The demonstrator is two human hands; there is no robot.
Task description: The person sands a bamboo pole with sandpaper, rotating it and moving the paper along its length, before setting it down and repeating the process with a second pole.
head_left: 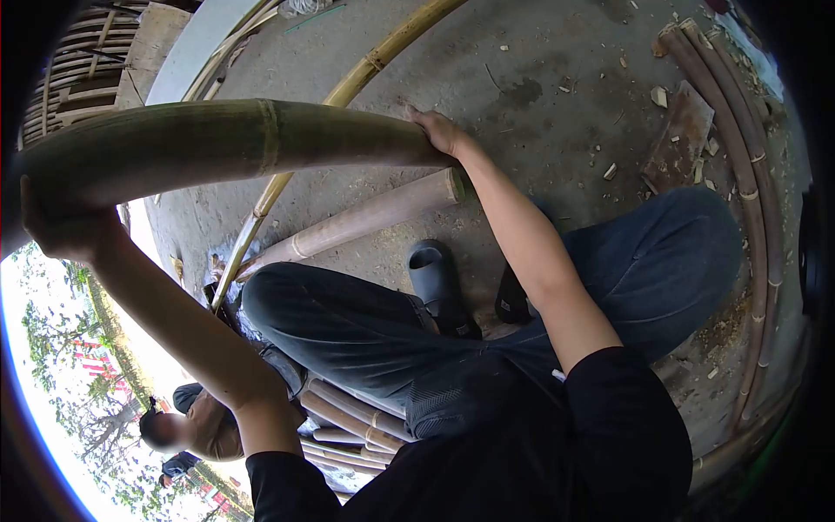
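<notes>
Head view: a thick green pole (191,143) is held raised over the floor (557,52), stretched from 9 o'clock nearly to 12, with one pale joint ring showing. Near its 9 o'clock end it is clasped from below by the left grip (70,230); its other end is clasped by the right grip (437,132) at 12 o'clock, the fingers there partly hidden. Beneath the pole, a slim yellow cane (402,36) is crossed, seen from 12 o'clock down toward 8. A brownish tube (374,213) is laid on the floor, pointed from near the centre toward 9 o'clock. Close to the centre, a dark clog (430,274) is worn between bent knees. At 2 o'clock a reddish board (683,135) is seen among scattered chips, and beside it slim poles (739,165) are laid from 2 to 4 o'clock. More cut lengths (348,413) are seen at 7 o'clock; another person (209,426) is seen at 8.
</notes>
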